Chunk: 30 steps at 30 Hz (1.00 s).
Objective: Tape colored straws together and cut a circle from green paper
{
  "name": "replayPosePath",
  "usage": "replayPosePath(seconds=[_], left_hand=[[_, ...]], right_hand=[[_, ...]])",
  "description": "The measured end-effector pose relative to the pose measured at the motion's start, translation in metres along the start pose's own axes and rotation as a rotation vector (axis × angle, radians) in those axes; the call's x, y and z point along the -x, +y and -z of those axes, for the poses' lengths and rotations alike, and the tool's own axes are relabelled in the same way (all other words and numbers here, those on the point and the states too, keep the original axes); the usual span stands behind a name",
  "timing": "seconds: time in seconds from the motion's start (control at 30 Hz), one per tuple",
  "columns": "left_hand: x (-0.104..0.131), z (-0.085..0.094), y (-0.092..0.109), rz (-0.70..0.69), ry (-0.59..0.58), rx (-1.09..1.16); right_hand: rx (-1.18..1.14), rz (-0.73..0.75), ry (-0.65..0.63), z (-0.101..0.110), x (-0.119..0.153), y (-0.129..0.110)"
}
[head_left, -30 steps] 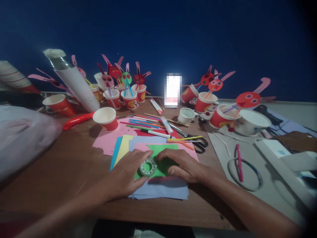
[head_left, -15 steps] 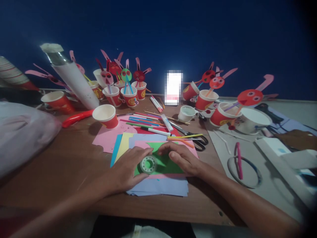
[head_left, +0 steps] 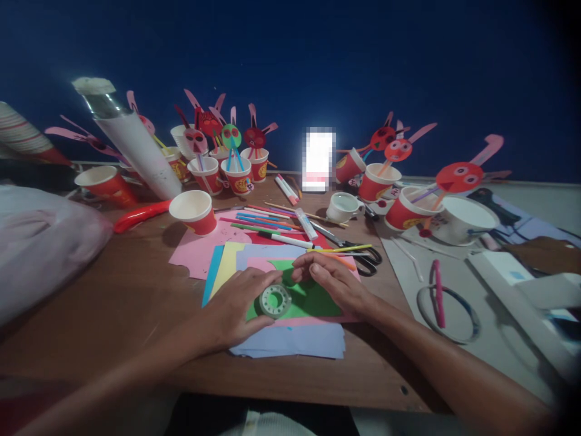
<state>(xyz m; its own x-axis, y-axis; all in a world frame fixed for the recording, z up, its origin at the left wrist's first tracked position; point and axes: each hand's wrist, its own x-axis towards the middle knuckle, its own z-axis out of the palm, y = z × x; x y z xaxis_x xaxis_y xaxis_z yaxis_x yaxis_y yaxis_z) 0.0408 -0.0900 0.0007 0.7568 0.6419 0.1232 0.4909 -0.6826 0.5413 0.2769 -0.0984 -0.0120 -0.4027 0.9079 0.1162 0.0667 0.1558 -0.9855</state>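
A round tape roll (head_left: 275, 301) lies on the green paper (head_left: 313, 303), on a stack of pink, yellow, blue and lilac sheets. My left hand (head_left: 239, 306) curves around the left side of the roll, its thumb and fingers apart, with the roll between them. My right hand (head_left: 333, 281) rests over the right part of the green paper, fingers curled loosely and apart, holding nothing visible. Whether its fingertips touch the paper cannot be made out.
Pens and straws (head_left: 267, 221), scissors (head_left: 365, 257) and a white cup (head_left: 344, 208) lie behind the sheets. Red paper cups (head_left: 196, 215) with paper faces stand at the back. A plastic bag (head_left: 45, 248) is at left, a white device (head_left: 512, 303) at right.
The tape roll has shifted slightly right. My right hand has lifted a little up and away from the roll; my left hand has barely moved.
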Motion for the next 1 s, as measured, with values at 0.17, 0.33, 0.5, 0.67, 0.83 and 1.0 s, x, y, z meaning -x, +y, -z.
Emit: replayPosePath(seconds=[0.17, 0.33, 0.5, 0.67, 0.83, 1.0], left_hand=[[-0.001, 0.0, 0.001, -0.002, -0.006, -0.002], [0.0, 0.0, 0.0, -0.012, -0.001, -0.013], [-0.001, -0.002, -0.002, -0.03, -0.005, -0.021], [-0.002, -0.003, -0.002, -0.021, 0.013, -0.023], [0.0, -0.006, -0.005, -0.041, 0.05, -0.025], [0.004, -0.002, -0.006, -0.006, 0.046, 0.028]], right_hand=[[0.032, 0.013, -0.007, 0.0, 0.0, -0.001], [0.318, 0.145, -0.011, -0.001, 0.002, -0.002], [0.511, 0.24, -0.085, -0.007, 0.002, -0.007], [0.626, 0.255, -0.127, -0.011, 0.003, -0.008], [0.694, 0.239, -0.136, -0.015, 0.004, -0.007], [0.753, 0.232, -0.153, -0.018, 0.002, -0.006]])
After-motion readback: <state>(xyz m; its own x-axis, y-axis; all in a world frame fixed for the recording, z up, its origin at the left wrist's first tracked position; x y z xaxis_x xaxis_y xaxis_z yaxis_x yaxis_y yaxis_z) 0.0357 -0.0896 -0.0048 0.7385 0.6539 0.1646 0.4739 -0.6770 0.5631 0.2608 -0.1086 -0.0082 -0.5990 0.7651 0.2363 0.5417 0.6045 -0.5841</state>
